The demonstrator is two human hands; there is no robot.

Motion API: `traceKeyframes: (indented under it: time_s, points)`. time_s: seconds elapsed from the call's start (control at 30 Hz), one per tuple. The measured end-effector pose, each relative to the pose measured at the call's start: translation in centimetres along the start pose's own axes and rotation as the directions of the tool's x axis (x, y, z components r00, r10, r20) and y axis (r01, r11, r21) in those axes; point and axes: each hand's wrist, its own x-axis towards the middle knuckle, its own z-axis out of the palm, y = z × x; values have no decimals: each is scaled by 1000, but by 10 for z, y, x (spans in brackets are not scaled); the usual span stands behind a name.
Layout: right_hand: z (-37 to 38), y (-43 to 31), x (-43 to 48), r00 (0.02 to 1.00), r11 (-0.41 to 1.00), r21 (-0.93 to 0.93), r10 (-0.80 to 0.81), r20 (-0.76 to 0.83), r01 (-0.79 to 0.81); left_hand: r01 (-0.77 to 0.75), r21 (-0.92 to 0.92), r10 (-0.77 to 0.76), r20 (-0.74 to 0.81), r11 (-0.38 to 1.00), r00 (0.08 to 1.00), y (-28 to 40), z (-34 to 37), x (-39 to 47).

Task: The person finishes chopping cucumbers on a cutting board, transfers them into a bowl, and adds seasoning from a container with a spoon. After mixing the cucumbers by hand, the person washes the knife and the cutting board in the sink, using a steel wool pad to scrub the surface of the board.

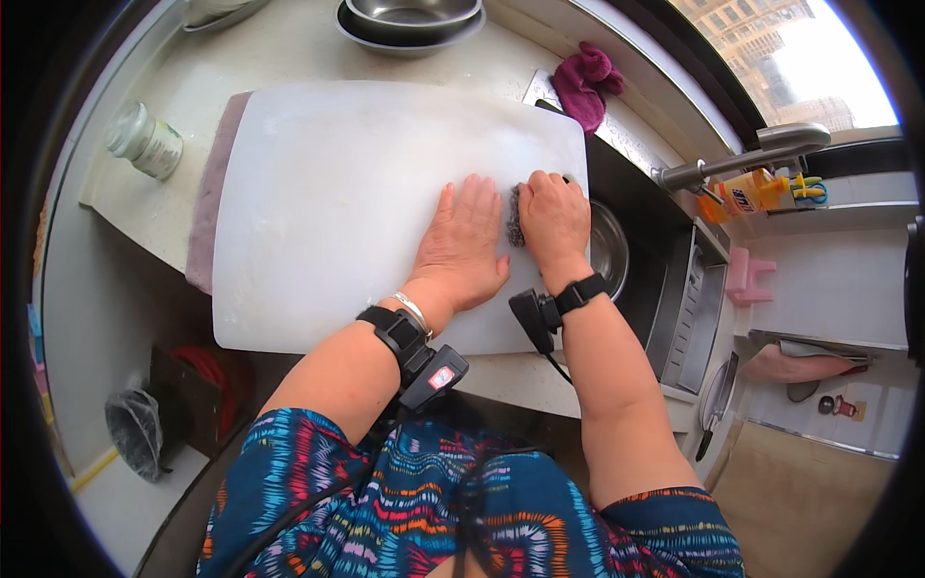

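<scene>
A large white cutting board (325, 188) lies over the counter, its right side reaching past the edge of the sink. My left hand (462, 242) rests palm down on it, fingers stretched out and thumb apart, holding nothing. Close by on the right, my right hand (555, 217) is closed around a dark grey wire scourer (515, 217), which touches the board near its right edge. My fingers hide most of the scourer. Under the board's left side, a mauve cloth (224, 195) sticks out.
A lidded glass jar (148, 141) stands at left, steel bowls (412, 43) at the back. On the right are the sink (639, 246) with a metal bowl (609, 249), the faucet (744, 159), a purple cloth (587, 83) and an orange detergent bottle (744, 195).
</scene>
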Motion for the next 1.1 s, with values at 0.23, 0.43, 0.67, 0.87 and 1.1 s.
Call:
traceKeyframes:
  time_s: [0.23, 0.43, 0.67, 0.87, 1.1]
  points:
    - [-5, -1, -29, 1000, 1000, 14, 9, -29, -8, -2, -84, -2, -48, 996, 999, -5, 6, -3]
    - [-6, -1, -41, 999, 999, 20, -27, -36, 28, 15, -6, -15, -17, 1000, 1000, 4, 6, -3]
    - [6, -6, 9, 991, 999, 42, 15, -133, -10, 14, -171, -34, -116, 985, 993, -5, 5, 0]
    - [-4, 0, -60, 998, 989, 139, -54, -10, 55, 7, -148, -29, -143, 989, 989, -2, 12, -4]
    - [11, 6, 32, 999, 999, -13, 36, 39, -36, -12, -175, -18, -171, 984, 985, -3, 13, 1]
